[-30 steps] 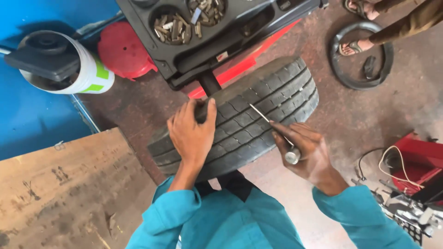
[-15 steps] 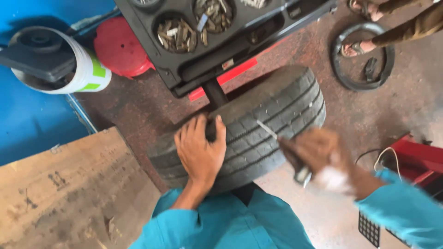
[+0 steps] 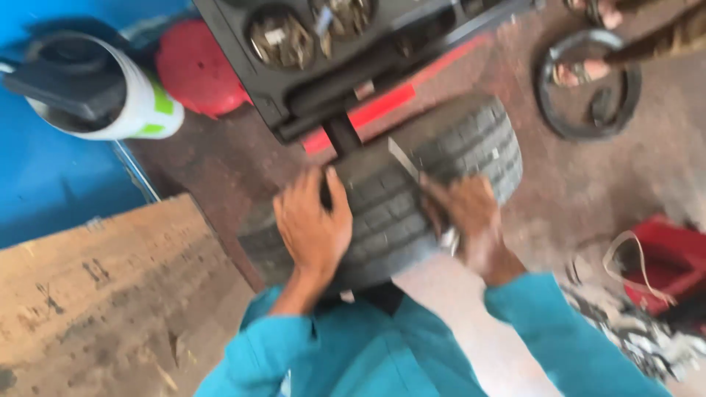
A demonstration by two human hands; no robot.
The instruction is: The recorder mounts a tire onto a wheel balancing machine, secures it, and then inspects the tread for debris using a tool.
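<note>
My left hand [image 3: 315, 224] lies flat on the tread of the tyre [image 3: 397, 198], fingers spread and open, pressing down rather than closing on anything. My right hand [image 3: 463, 217] is closed around the handle of a thin metal tool [image 3: 408, 163], whose shaft slants up across the tread toward the far edge; the picture is blurred here, so I cannot tell where its tip sits.

The tyre stands upright just in front of me on the dark floor [image 3: 573, 191], tread facing up, right below the black tray [image 3: 346, 59] of a red-framed machine. It is black, with deep blocky grooves running across its width, dusty and worn-looking.

I judge it heavy and stiff: thick rubber that will not give under my palm, yet able to roll if I ease off, since it stands on its round edge. The tread blocks offer good friction, so the flat of the hand on top is the place to steady it, or a hold over the shoulder at each side. The tool looks thin and light, best held by its thicker end.
</note>
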